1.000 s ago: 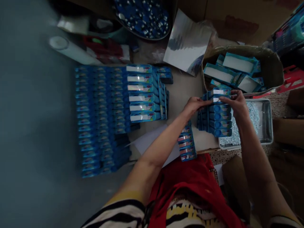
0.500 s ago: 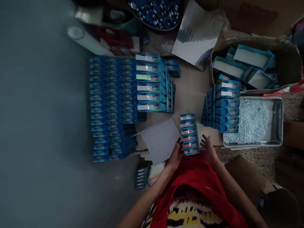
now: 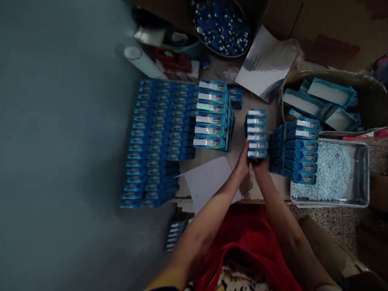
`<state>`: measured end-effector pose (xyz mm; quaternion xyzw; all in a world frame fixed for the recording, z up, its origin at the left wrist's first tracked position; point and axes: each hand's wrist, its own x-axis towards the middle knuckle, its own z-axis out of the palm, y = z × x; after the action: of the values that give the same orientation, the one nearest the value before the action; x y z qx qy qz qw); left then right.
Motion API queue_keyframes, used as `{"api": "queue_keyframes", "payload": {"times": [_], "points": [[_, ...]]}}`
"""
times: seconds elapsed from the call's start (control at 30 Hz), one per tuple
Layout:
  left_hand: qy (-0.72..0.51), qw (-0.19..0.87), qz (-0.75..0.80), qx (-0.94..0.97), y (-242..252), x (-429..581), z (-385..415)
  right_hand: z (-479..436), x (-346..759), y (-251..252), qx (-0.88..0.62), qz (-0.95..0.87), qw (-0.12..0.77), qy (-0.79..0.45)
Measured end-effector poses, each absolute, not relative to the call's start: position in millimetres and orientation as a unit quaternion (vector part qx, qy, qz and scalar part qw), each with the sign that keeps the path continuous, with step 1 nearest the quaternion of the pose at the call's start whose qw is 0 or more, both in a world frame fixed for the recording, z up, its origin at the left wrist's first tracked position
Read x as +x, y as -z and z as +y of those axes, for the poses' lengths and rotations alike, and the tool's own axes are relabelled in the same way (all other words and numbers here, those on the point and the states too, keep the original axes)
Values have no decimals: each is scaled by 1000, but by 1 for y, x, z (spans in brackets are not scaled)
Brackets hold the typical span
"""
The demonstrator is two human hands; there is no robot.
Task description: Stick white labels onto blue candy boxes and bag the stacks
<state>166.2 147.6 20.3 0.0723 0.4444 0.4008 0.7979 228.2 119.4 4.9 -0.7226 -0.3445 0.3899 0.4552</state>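
Ahead of me on the table is a short row of small blue boxes (image 3: 257,137) with pale strips on their faces. My left hand (image 3: 243,161) is closed against its lower left side. My right hand (image 3: 260,165) grips it from below at the near end, with most of its fingers hidden. Left of them rises a taller block of similar blue boxes (image 3: 211,119), also with pale strips. On the right stands another block of blue boxes (image 3: 303,155), partly with strips and partly with round wells showing. A white sheet (image 3: 209,180) lies by my left forearm.
Many blue boxes (image 3: 151,149) stand in rows at the left. A metal tray (image 3: 359,173) of pale blue pellets sits at the right, below an open carton (image 3: 376,105) of blue trays. At the back are a bowl (image 3: 222,28) of blue pieces and a silvery sheet (image 3: 266,60).
My hands, earlier apart on both sides of the short row at the table's near edge, have closed on it. The row has moved away from me, between the two taller blocks.
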Motion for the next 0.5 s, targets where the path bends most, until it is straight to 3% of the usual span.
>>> {"api": "queue_keyframes", "payload": {"times": [0.13,0.17,0.3,0.4,0.5], "points": [[-414,775,449,163,-8,196,209,193,249,18,-670,-217,545,-454],[-426,746,475,193,-2,195,206,209,254,23,-629,-130,598,-479],[-434,615,571,327,15,138,134,247,270,43,-590,-39,622,-513],[-371,380,661,530,16,38,86,218,265,49,-631,-38,592,-500],[-157,217,704,657,22,-61,87,146,231,45,-683,-82,549,-475]]}}
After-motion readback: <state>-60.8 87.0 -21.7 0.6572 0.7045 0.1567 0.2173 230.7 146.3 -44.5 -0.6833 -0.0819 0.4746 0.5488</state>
